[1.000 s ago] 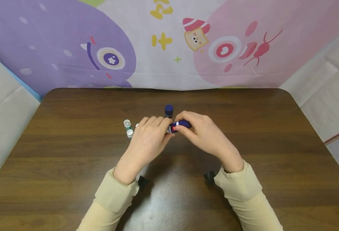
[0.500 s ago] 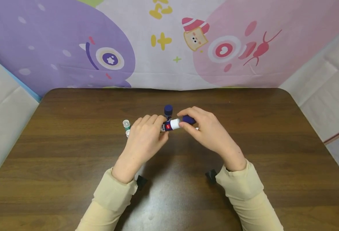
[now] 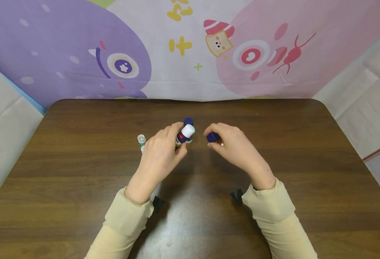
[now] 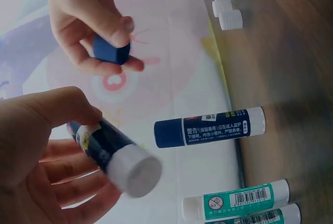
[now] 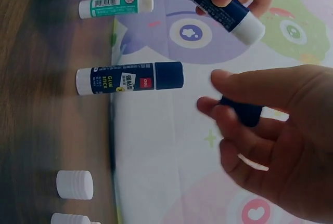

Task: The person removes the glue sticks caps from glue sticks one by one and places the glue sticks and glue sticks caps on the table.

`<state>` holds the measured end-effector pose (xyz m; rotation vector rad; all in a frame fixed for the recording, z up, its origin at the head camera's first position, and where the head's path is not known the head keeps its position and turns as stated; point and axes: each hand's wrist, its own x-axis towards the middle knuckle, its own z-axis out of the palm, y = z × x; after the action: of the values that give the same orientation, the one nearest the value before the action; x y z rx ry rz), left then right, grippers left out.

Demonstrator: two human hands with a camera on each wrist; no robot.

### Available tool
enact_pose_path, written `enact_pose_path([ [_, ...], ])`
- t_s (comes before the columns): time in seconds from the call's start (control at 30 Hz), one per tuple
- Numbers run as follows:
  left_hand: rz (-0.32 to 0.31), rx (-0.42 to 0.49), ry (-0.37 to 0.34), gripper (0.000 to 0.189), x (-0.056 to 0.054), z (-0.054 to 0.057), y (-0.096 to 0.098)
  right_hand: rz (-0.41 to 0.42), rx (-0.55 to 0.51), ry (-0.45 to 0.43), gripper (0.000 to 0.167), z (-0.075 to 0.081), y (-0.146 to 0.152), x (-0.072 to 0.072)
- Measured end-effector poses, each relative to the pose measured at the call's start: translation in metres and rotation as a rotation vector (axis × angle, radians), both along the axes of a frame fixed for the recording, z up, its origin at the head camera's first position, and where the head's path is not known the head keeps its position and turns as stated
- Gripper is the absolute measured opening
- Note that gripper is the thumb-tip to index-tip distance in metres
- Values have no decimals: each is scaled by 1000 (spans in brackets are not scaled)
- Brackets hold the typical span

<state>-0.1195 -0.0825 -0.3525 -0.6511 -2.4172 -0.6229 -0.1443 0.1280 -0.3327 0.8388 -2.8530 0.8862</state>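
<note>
My left hand grips a navy glue stick, tilted, with its bare white end facing up and to the right. A short distance to the right, my right hand pinches a navy cap between thumb and fingers, apart from the stick. Behind the held stick, a second navy glue stick stands upright on the table, its cap on. To the left of my left hand stand green glue sticks with white open tops, partly hidden by that hand in the head view.
Several white ridged caps stand on the table close to my right hand, mostly hidden beneath it in the head view. The brown wooden table ends at a cartoon-printed cloth behind.
The navy cap has come off the held glue stick, baring its white end. My hands have moved apart, and the left has turned the stick more upright.
</note>
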Motion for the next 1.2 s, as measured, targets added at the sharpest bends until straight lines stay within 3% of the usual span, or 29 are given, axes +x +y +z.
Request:
enact_pose_path([
  [0.27,0,39,-89,27,1,-1,0,6,134,-140,24,-4,1,-3],
  [0.53,64,68,-127,24,0,-3,-1,-1,151,-155,22,-8,3,-5],
  [0.9,68,-95,-95,30,-3,-7,-2,15,229,-210,22,-15,3,-10],
  [1.2,105,-209,-184,31,-3,-8,-4,64,345,-235,21,-25,-2,-13],
])
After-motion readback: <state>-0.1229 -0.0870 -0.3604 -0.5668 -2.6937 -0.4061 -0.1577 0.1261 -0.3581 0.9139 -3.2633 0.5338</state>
